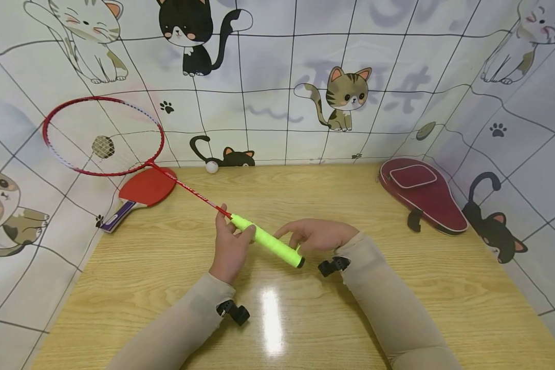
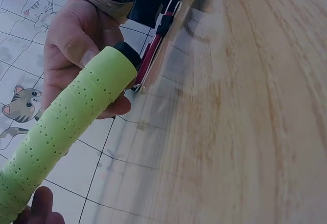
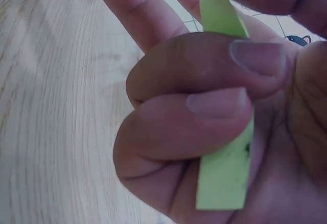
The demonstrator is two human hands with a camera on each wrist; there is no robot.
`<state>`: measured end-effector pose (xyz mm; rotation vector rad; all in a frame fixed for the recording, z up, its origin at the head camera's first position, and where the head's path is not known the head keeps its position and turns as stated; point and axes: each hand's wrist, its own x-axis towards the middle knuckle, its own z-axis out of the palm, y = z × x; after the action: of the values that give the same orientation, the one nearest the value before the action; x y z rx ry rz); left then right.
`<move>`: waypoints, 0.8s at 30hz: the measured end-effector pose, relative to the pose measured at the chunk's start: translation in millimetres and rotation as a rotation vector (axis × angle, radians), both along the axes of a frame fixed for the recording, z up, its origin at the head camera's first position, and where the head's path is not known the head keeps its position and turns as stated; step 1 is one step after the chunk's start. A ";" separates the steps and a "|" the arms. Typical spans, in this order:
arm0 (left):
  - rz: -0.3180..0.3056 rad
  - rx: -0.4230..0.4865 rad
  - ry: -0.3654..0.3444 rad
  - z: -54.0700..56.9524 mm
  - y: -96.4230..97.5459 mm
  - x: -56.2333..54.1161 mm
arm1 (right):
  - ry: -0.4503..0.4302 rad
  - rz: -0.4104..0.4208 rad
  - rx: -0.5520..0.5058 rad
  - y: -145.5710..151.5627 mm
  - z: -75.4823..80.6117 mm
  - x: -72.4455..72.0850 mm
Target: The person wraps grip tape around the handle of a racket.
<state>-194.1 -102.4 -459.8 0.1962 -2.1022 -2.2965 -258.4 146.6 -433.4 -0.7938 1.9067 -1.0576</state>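
Note:
A red badminton racket [image 1: 195, 193] is held aslant, its strung head at the upper left. Yellow-green grip tape with small holes covers its handle [image 1: 270, 243], down to a black butt end [image 2: 129, 55]. My left hand [image 1: 230, 251] holds the handle near the shaft, thumb on the near side. At the butt end is my right hand [image 1: 325, 235]. In the right wrist view its curled fingers clasp a loose flat end of the grip tape [image 3: 225, 183] against the palm. Where that strip meets the handle is mostly hidden.
A red table tennis bat [image 1: 149, 186] lies at the back left, beneath the racket head. A white ball [image 1: 211, 167] sits at the wooden table's back edge. On the right is a dark red bat case [image 1: 421, 192]. Cat-patterned walls enclose the back and sides.

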 end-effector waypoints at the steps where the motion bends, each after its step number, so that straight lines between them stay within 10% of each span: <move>1: 0.000 -0.014 0.000 -0.2 0.0 0.2 | 0.000 0.001 0.002 0.2 0.1 0.1; 24: 0.003 0.038 0.046 -0.4 -0.4 0.4 | 0.025 -0.015 0.025 -0.8 1.5 2.1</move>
<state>-193.7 -102.8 -460.1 0.1457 -2.0366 -2.3182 -256.2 145.8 -431.9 -0.7824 1.9460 -1.0355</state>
